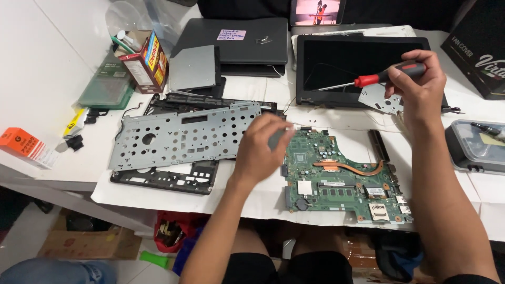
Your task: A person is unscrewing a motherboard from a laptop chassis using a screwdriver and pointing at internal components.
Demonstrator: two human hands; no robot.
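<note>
The green circuit board (344,176) lies bare on the white worktop (47,79), right in front of the person, its copper heat pipe (350,167) still fixed across it. The left hand (261,150) hovers at the board's upper left corner, fingers pinched together on something too small to make out. The right hand (415,87) is raised above the board, fingers clamped on a red-and-black screwdriver (376,78), tip pointing left. Left of the board, the perforated metal plate (181,134) rests on a black laptop shell (165,179); behind sits a detached screen (350,66). The machine looks already stripped down, though the board's own parts are still mounted.
</note>
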